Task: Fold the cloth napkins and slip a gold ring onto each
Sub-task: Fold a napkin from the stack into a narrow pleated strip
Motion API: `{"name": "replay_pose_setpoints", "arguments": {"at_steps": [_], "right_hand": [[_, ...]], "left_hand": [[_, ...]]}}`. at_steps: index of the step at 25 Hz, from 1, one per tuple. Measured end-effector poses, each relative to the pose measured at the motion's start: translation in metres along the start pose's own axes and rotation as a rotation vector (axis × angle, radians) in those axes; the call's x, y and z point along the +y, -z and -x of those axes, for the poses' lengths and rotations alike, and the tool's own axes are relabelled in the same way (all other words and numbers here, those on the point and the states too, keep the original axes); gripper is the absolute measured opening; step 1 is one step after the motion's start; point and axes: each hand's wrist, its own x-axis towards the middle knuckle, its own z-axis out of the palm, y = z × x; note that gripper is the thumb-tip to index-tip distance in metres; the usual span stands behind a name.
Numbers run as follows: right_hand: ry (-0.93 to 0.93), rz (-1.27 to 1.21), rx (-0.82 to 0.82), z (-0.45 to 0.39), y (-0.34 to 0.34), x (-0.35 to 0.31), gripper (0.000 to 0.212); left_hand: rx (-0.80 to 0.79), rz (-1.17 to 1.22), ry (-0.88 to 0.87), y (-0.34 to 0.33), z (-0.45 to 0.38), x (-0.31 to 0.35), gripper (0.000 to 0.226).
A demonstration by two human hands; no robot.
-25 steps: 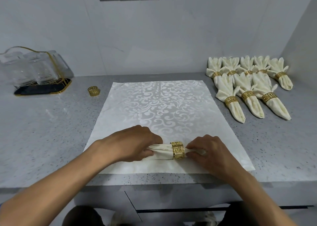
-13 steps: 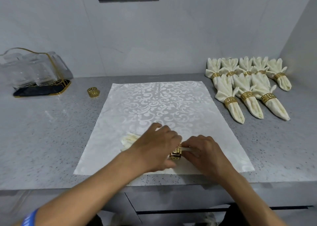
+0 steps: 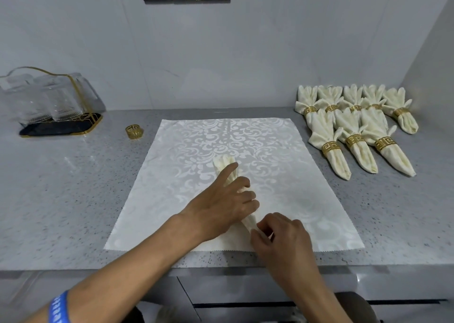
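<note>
A cream folded napkin [image 3: 224, 166] lies on the white patterned mat [image 3: 282, 165], running from its fanned top near the mat's middle down toward me. My left hand [image 3: 221, 205] lies over its middle with the index finger stretched along it and the other fingers curled round it. My right hand [image 3: 282, 239] pinches the napkin's near tip. The gold ring on this napkin is hidden under my hands. A loose gold ring [image 3: 134, 131] sits on the counter left of the mat.
Several finished napkins with gold rings [image 3: 353, 131] lie in two rows at the back right, beside the right wall. A clear glass holder on a black, gold-rimmed tray [image 3: 51, 106] stands at the back left. The counter's front edge [image 3: 221, 268] runs just below the mat.
The napkin has turned from lying sideways near the mat's front edge to pointing away from me. My left hand moved up over its middle, covering the gold ring.
</note>
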Motion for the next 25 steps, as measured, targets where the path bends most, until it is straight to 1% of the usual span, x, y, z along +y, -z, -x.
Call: {"name": "replay_pose_setpoints", "arguments": {"at_steps": [2, 3, 4, 5, 6, 7, 8, 9, 11, 12, 13, 14, 16, 19, 22, 24, 25], "right_hand": [[0.019, 0.077, 0.01, 0.006, -0.001, -0.004, 0.024], [0.022, 0.102, 0.004, 0.007, 0.001, -0.005, 0.025], [0.007, 0.106, -0.004, 0.005, 0.005, -0.006, 0.031], [-0.014, 0.084, -0.002, -0.002, 0.01, -0.006, 0.036], [-0.036, 0.041, 0.003, -0.012, 0.015, -0.005, 0.035], [-0.054, -0.024, -0.007, -0.025, 0.018, -0.003, 0.029], [-0.063, -0.103, -0.048, -0.041, 0.018, 0.0, 0.023], [-0.06, -0.186, -0.118, -0.058, 0.018, 0.002, 0.022], [-0.034, -0.356, -0.284, -0.085, 0.009, 0.003, 0.039], [-0.042, -0.444, -0.336, -0.093, 0.003, 0.003, 0.046], [-0.065, -0.524, -0.354, -0.098, -0.002, 0.002, 0.048], [-0.083, -0.569, -0.339, -0.102, -0.004, 0.001, 0.045], [-0.085, -0.586, -0.26, -0.102, -0.004, 0.004, 0.033], [0.002, -0.408, -0.089, -0.09, 0.001, 0.023, 0.017], [0.065, -0.152, 0.001, -0.071, 0.003, 0.045, 0.018], [0.194, 0.069, 0.037, -0.061, -0.001, 0.046, 0.022], [0.285, 0.142, 0.023, -0.057, -0.004, 0.044, 0.023]], "left_hand": [[0.013, 0.164, 0.116, -0.007, 0.016, 0.003, 0.075], [0.043, 0.301, 0.218, -0.009, 0.026, 0.007, 0.081], [0.086, 0.455, 0.345, -0.008, 0.036, 0.012, 0.079], [0.15, 0.574, 0.486, -0.005, 0.043, 0.017, 0.07], [0.221, 0.634, 0.627, -0.004, 0.047, 0.019, 0.057], [0.271, 0.668, 0.759, -0.004, 0.048, 0.019, 0.045], [0.285, 0.72, 0.856, -0.006, 0.045, 0.016, 0.037], [0.277, 0.805, 0.901, -0.01, 0.039, 0.012, 0.033], [0.24, 0.996, 0.883, -0.014, 0.026, 0.003, 0.034], [0.226, 1.063, 0.861, -0.014, 0.019, -0.001, 0.036], [0.226, 1.107, 0.844, -0.014, 0.014, -0.003, 0.036], [0.237, 1.132, 0.829, -0.014, 0.01, -0.005, 0.036], [0.273, 1.124, 0.828, -0.013, 0.008, -0.01, 0.033], [0.267, 1.026, 0.865, -0.019, 0.021, -0.017, 0.02], [0.201, 0.972, 0.911, -0.028, 0.036, -0.007, 0.013], [0.2, 0.947, 0.902, -0.031, 0.039, 0.003, 0.012], [0.202, 0.926, 0.873, -0.031, 0.039, 0.006, 0.01]]}}
